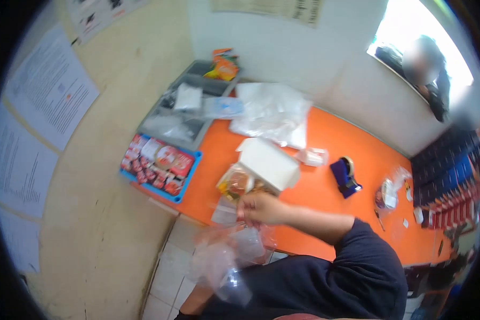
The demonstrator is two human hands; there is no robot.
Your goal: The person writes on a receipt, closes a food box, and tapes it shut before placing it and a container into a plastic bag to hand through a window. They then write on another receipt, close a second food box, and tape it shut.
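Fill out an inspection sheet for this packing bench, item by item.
Surface: orange tabletop, crowded at its far end.
Job's things: clear crumpled plastic bag, blurred; white cardboard box; snack packet in clear wrap.
Clutter: blue tray of red packets, grey tray of bags, pile of clear plastic bags, dark blue tape dispenser.
Hands: right hand grips the bag's top; left hand is blurred behind the plastic.
Cables: nothing seen.
Surroundings: printed sheets on wall; a person at the window.
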